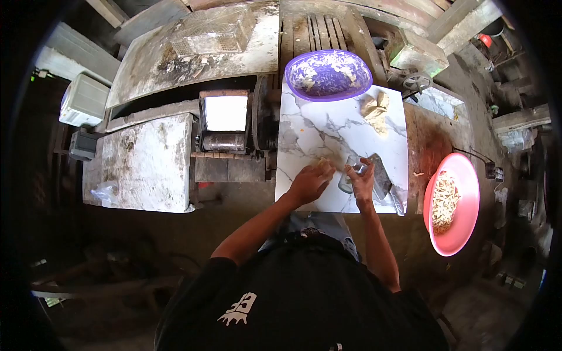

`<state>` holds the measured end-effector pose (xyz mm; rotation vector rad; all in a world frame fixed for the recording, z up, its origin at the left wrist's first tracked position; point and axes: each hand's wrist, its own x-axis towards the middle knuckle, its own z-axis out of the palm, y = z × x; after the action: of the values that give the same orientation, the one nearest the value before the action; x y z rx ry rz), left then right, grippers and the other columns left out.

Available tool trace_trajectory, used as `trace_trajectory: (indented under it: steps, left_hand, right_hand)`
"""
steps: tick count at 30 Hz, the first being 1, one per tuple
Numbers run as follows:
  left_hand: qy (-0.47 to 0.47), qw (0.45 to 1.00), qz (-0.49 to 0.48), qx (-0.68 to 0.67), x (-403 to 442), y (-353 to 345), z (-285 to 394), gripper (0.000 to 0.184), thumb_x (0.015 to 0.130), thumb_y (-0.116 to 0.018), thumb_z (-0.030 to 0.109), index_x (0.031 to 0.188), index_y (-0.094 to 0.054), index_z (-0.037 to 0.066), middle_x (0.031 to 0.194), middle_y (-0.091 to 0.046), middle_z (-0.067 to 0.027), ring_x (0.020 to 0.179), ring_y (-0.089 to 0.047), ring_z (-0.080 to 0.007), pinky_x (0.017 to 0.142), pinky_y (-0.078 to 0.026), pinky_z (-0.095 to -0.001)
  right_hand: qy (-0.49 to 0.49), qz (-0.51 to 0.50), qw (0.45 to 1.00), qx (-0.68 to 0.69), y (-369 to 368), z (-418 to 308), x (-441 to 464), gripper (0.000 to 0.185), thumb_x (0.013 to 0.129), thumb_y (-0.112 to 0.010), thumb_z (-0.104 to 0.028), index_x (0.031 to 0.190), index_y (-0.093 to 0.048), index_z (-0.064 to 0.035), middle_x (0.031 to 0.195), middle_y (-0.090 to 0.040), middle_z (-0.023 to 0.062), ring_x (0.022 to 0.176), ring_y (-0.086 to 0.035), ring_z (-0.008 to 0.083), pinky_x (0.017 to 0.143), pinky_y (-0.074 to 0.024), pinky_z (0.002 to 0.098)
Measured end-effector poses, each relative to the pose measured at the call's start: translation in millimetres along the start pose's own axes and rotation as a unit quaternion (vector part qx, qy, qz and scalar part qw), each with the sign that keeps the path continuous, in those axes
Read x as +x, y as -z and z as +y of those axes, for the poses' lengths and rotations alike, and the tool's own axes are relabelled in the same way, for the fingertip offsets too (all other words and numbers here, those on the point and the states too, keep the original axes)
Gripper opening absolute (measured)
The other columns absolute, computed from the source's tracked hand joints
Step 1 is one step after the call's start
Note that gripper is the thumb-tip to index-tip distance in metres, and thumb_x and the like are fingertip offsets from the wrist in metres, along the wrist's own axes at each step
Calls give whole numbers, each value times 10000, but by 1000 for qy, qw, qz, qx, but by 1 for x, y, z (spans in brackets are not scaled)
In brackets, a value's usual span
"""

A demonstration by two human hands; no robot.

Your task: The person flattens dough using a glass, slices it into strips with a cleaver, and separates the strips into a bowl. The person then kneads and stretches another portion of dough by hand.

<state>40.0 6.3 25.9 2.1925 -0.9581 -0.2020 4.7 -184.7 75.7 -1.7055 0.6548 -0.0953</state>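
My right hand (362,180) is wrapped around a clear glass jar (345,186), which lies tilted on the marble-patterned board (304,140). To its left, my left hand (310,184) is closed low over the board; a small pale piece that looks like dough (324,165) shows at its fingertips. A cleaver (381,178) lies just right of my right hand, its handle toward the near edge. Farther back on the board rests a folded lump of dough (376,112). Fingers partly hide both the jar and the small piece.
A purple basin (328,93) smeared with pale residue stands at the board's far edge. On the right is a pink basin (465,219) holding pale cut strips (445,202). Left of the board stands a roller machine (223,142) with a wheel. A plastic crate (219,32) sits behind.
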Motion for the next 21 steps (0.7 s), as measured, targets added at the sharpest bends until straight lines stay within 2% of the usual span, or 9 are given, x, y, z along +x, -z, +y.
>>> trace_trajectory:
  steps: [1,5,7,11,13,14,19,20,21]
  left_hand:
    - [-47,996,-6,77,-3,-1,1,512,938,-530,321,1383,-469,75,1442,-440,-172,1347,-383,-376,1073,-320,-516]
    - [-23,991,-18,134,-23,-13,18,616,927,-544,355,1453,-367,85,1488,-374,-173,1392,-316,-375,1129,-232,-538]
    - [7,990,-26,137,-25,-14,21,710,889,-587,389,1480,-314,106,1521,-323,-144,1416,-279,-331,1175,-122,-519]
    - [6,989,-6,145,-25,-27,20,770,880,-595,414,1482,-285,48,1525,-303,-178,1434,-224,-363,1156,-178,-529]
    - [26,985,-97,143,-29,-18,38,809,865,-602,425,1464,-285,-17,1515,-299,-214,1436,-219,-357,1157,-194,-500]
    - [33,985,-95,142,-32,-20,43,809,865,-602,425,1464,-285,-17,1515,-299,-214,1436,-219,-357,1157,-194,-500]
    - [134,979,-104,117,-31,-36,64,844,837,-633,435,1423,-314,-82,1494,-305,-255,1423,-240,-375,1158,-202,-481]
    - [145,978,-96,118,-29,-40,68,844,837,-633,435,1423,-314,-82,1494,-305,-255,1423,-240,-375,1158,-202,-481]
    - [163,974,-91,125,-29,-43,74,853,833,-638,443,1416,-318,-91,1490,-311,-257,1421,-244,-379,1159,-198,-480]
  right_hand:
    - [28,14,999,-35,-1,0,0,692,774,-806,-259,1279,-409,-2,1007,-580,142,889,-592,219,764,-509,336]
    - [70,-3,995,-65,-2,8,7,719,754,-811,-233,1303,-403,-13,1029,-576,141,908,-582,218,773,-508,347]
    - [126,-40,971,-199,-1,8,10,761,714,-824,-216,1322,-405,-29,1036,-576,136,887,-582,229,772,-508,352]
    - [200,-60,948,-239,0,2,19,766,682,-829,-209,1314,-428,-50,1043,-583,148,901,-601,263,776,-512,366]
    - [254,-107,911,-306,0,5,29,775,670,-835,-248,1311,-444,-56,1059,-593,177,949,-617,321,782,-520,400]
    - [255,-114,910,-307,-1,5,32,775,670,-835,-248,1311,-444,-56,1059,-593,177,949,-617,321,782,-520,400]
    - [322,-234,822,-407,-9,-15,33,816,675,-815,-372,1327,-438,-59,1180,-540,187,1018,-606,365,805,-519,447]
    - [270,-274,830,-403,-11,-14,37,795,687,-798,-383,1322,-446,-57,1202,-517,173,1024,-597,370,814,-514,451]
    - [277,-286,824,-403,-13,-15,42,795,687,-798,-383,1322,-446,-57,1202,-517,173,1024,-597,370,814,-514,451]
